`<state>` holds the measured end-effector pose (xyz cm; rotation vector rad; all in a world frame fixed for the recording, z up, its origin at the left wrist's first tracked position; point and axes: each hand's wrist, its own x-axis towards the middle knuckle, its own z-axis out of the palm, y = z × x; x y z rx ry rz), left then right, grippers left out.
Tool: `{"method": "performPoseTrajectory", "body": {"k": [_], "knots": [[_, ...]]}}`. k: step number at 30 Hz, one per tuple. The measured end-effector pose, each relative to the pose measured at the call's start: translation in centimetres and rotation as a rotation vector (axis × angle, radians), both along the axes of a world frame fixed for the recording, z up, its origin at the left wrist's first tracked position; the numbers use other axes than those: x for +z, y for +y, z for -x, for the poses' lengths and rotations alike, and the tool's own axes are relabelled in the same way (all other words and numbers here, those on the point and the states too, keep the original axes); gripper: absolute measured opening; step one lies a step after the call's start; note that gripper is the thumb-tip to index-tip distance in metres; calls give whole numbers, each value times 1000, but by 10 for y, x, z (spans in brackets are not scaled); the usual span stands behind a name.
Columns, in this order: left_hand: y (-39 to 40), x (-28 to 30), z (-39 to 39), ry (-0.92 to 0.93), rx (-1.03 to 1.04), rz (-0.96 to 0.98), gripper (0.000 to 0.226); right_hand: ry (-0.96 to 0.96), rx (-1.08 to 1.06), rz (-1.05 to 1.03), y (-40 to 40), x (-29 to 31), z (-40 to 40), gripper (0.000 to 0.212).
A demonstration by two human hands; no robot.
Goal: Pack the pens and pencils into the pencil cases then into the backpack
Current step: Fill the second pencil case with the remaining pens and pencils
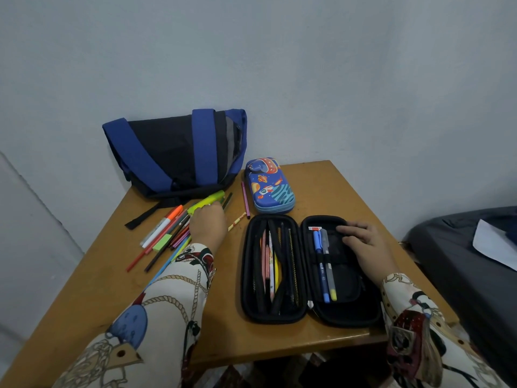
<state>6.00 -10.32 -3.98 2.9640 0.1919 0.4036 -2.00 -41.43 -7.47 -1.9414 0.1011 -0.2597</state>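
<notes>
black case (307,312) open mid-frame, part filled | left hand (208,224) fingers curled on yellow highlighter (207,202), pen pile (167,236) left | right hand (363,242) fingers flat, steadying case | blue case (270,187) zipped, backpack (173,152) upper left unpacked

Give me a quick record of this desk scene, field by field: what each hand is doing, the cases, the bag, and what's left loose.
left hand: grips yellow highlighter
right hand: rests flat on black pencil case
black pencil case: open, partly filled
blue space-print pencil case: closed
backpack: against wall, at table's far edge
loose pens: piled left of the black case
</notes>
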Motion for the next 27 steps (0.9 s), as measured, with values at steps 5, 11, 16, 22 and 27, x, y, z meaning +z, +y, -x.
{"method": "performPoseTrajectory", "body": {"k": [5, 11, 16, 22, 27], "knots": [[5, -1, 1, -20, -73, -90, 24, -2, -9, -5, 1, 0, 0, 24], [7, 2, 8, -34, -119, -217, 23, -3, -8, 8, 1, 1, 0, 25], [9, 1, 7, -160, -81, -51, 20, 0, -10, 10, 1, 1, 0, 26], [-8, 16, 10, -322, -42, 434, 17, -7, -15, -4, 2, 3, 1, 24], [-56, 41, 8, -202, -138, 1031, 16, -6, -17, 3, 1, 0, 0, 23]]}}
